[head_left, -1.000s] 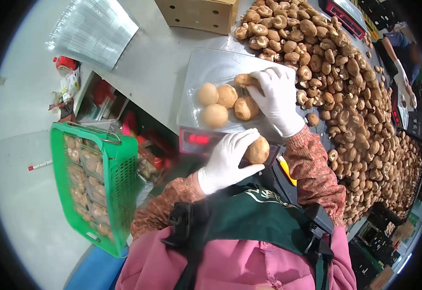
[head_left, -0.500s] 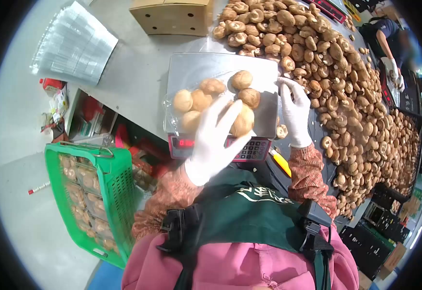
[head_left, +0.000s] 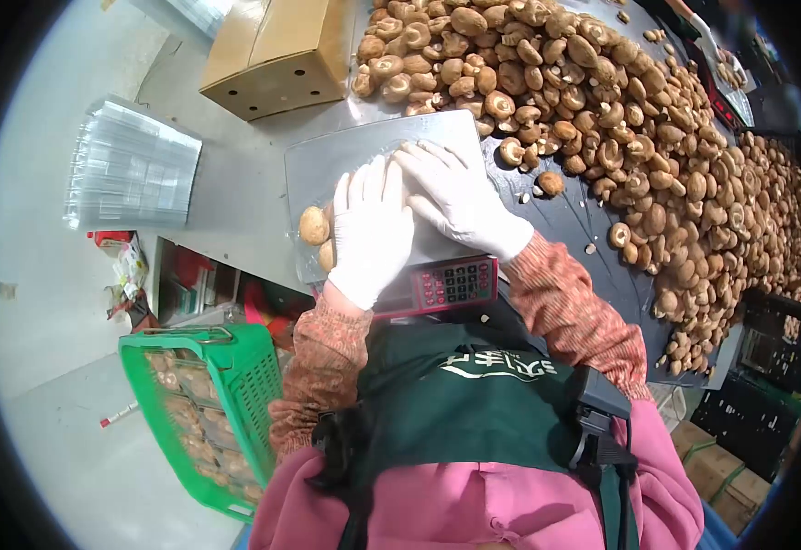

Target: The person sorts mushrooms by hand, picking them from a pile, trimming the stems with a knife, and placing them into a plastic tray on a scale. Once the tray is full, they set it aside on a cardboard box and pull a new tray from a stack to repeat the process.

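Note:
A silver scale plate (head_left: 307, 170) holds a clear plastic tray with mushrooms. Two brown mushrooms (head_left: 314, 225) show at its left side; the others are hidden under my hands. My left hand (head_left: 373, 225), in a white glove, lies over the mushrooms with its fingers stretched out. Beside it, my right hand (head_left: 455, 194), also gloved, spreads over the plate's right part, fingers extended and thumb close to my left hand. Whatever is beneath my right palm cannot be seen. Below the plate sits the scale's red-framed keypad (head_left: 455, 284).
A large mushroom heap (head_left: 602, 110) covers the table's back and right. A cardboard box (head_left: 281, 69) stands behind the scale. Stacked clear trays (head_left: 139, 170) lie at the left. A green crate (head_left: 258, 390) with packed mushrooms is at lower left. A co-worker's gloved hand (head_left: 729, 66) shows at upper right.
My right hand has moved left from the plate's right edge onto the plate, beside my left hand. Both hands now cover most of the mushrooms. The camera view has shifted.

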A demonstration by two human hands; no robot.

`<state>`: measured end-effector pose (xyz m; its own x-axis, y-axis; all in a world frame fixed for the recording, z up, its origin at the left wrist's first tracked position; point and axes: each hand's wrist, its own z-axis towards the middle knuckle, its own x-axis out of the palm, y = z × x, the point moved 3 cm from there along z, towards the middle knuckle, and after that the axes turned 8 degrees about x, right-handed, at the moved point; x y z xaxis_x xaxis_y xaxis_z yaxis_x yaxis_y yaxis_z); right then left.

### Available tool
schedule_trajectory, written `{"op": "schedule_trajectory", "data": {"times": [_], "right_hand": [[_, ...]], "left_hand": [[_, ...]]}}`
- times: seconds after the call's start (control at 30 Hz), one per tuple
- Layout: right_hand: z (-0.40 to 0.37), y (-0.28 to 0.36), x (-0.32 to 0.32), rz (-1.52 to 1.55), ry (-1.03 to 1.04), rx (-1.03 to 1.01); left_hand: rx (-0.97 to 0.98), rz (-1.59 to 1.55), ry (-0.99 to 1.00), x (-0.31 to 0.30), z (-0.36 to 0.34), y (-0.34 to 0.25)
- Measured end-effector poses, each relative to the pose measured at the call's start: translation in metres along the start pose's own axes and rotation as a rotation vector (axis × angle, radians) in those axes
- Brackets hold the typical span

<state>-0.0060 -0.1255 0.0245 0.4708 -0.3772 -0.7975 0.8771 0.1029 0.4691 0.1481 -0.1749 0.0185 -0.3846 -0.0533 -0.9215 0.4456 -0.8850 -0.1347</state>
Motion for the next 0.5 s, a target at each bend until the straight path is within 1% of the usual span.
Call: {"op": "schedule_trajectory", "data": {"times": [0.03,0.07,0.13,0.17,0.27,0.3,0.4,0.43,0.47,0.5], "right_hand": [[0.002,-0.005,0.011,-0.046,-0.031,-0.055],[0.002,-0.018,0.016,0.059,0.12,-0.003],[-0.001,-0.024,0.012,0.157,0.142,0.095],[-0.004,-0.029,0.023,0.136,0.098,0.064],[-0.007,-0.019,0.027,0.066,0.027,0.07],[-0.008,-0.012,0.026,0.025,-0.038,-0.014],[-0.011,-0.004,0.024,-0.087,-0.038,0.008],[-0.012,-0.001,0.013,-0.082,-0.043,-0.001],[-0.013,-0.009,0.006,0.034,-0.069,0.051],[-0.016,-0.019,0.0,0.149,-0.096,0.107]], "left_hand": [[-0.025,0.029,0.011,0.001,-0.001,0.002],[-0.02,0.024,0.043,0.001,-0.001,0.003],[-0.029,0.015,0.101,0.001,0.001,0.003],[-0.055,-0.01,0.139,0.005,0.003,0.004],[-0.055,0.195,0.167,0.013,0.006,-0.001],[-0.064,0.193,0.166,0.012,0.008,-0.003],[-0.09,0.199,0.156,0.004,0.013,-0.005],[-0.118,0.002,0.054,0.0,0.01,0.0],[-0.141,-0.195,-0.048,-0.006,0.006,0.011],[-0.223,-0.3,-0.174,-0.02,0.001,0.023]]}}
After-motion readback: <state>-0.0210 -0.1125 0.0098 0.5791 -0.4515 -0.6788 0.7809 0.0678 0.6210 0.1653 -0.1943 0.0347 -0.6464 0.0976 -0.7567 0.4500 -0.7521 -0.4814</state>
